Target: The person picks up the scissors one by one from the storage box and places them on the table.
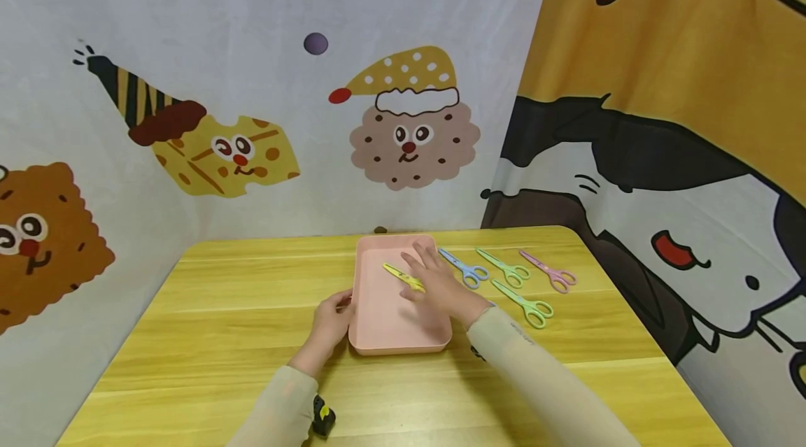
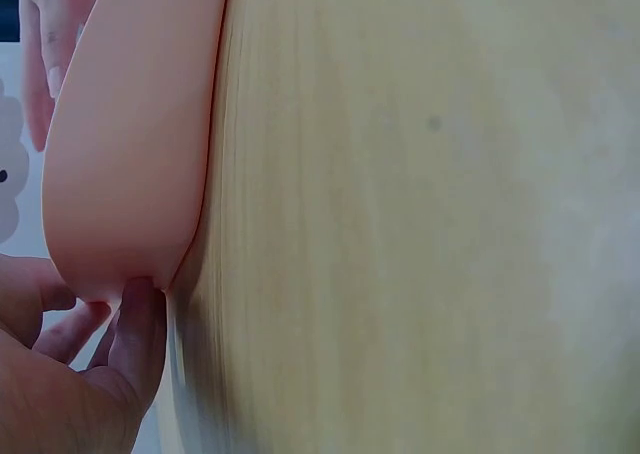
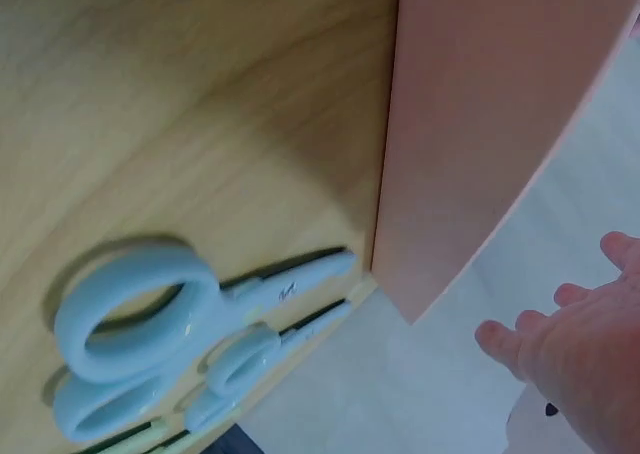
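Note:
A pair of yellow scissors is seen over the floor of the pink tray, its handle end partly hidden by my right hand. That hand hovers over the tray with its fingers spread. In the right wrist view, the visible fingers are extended, and nothing shows between them. My left hand holds the tray at its left side. In the left wrist view, the left thumb touches the tray wall low down, while the other fingers bend near the rim.
Right of the tray lie blue scissors, two green pairs, one farther back and one nearer, and pink scissors. Another blue pair is mostly hidden by the right wrist. A cartoon-printed curtain stands behind the wooden table.

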Tool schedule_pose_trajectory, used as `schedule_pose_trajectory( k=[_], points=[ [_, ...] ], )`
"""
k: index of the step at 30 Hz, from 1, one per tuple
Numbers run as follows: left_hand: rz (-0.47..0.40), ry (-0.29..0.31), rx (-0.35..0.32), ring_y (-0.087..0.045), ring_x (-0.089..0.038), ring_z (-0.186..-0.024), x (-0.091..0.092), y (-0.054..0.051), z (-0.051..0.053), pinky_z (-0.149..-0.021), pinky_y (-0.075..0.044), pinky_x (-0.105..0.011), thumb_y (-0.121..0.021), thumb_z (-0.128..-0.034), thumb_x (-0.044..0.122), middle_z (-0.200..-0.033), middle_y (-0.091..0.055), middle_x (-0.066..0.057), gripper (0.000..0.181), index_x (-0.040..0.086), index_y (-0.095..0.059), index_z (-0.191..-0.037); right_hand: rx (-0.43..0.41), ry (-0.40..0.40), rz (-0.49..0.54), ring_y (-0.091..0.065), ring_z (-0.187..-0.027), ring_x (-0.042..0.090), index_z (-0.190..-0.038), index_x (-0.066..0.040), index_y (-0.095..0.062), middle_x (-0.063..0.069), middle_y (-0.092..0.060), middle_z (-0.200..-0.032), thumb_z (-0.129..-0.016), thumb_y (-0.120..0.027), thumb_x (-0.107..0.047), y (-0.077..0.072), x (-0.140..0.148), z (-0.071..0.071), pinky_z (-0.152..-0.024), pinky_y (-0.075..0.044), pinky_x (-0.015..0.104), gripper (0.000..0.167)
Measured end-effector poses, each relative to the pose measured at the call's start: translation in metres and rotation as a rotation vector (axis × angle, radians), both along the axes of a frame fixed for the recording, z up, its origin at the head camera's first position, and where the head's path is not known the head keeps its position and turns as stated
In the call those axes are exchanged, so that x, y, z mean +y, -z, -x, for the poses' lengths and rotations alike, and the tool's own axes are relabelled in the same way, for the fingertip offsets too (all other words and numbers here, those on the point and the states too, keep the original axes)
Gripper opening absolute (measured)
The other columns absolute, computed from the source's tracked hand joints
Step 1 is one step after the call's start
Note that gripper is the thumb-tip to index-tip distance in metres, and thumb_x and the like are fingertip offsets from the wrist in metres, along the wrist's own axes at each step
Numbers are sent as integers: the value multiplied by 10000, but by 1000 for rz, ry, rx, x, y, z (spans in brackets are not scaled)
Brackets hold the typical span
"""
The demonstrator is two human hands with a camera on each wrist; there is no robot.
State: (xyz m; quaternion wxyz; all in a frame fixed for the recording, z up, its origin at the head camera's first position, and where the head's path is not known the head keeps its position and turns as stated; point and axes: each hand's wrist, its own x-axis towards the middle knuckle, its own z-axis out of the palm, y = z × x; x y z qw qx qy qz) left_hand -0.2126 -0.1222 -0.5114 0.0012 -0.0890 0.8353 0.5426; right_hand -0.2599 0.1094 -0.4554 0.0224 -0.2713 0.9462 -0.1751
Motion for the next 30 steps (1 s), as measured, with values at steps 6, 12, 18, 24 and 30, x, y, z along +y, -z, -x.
schedule_pose_trajectory(
  k=[6,12,18,24,30],
  points=[
    [4,8,0,-596,-284,-1028,0,-2,-1,-848,-545,-360,-565,-937,111,-1167,-616,-180,358,15,-574,-1282,-64,-6,52,-103,-1426,434,-1502,-147,-261,156,-100,-1579,-898,-615,-407,5,-7,3,-1128,-188,608,746],
    [2,9,-4,-595,-275,-1026,0,-2,-1,-846,-543,-358,-564,-939,121,-1161,-618,-168,359,22,-574,-1285,-156,30,74,-85,-1441,393,-1514,-183,-225,139,-92,-1584,-912,-590,-416,8,-11,3,-1147,-189,566,741],
    [-5,7,-8,-592,-274,-1031,0,-2,-1,-851,-541,-360,-564,-941,131,-1161,-616,-161,364,26,-571,-1289,-194,71,32,-106,-1441,378,-1515,-179,-214,147,-129,-1576,-914,-582,-428,12,-18,6,-1155,-181,550,747],
    [-1,2,-6,-594,-280,-1029,0,-3,-2,-853,-540,-363,-568,-939,130,-1158,-620,-165,360,21,-576,-1283,-245,149,-62,-146,-1438,354,-1517,-148,-183,160,-177,-1562,-881,-622,-450,21,-27,12,-1174,-169,501,830],
    [0,-1,-3,-595,-285,-1034,1,-4,-3,-860,-540,-370,-570,-938,129,-1157,-621,-168,360,16,-577,-1279,-287,212,-76,-172,-1430,359,-1511,-111,-187,187,-199,-1549,-857,-662,-423,25,-33,15,-1172,-182,495,866]
  ],
)
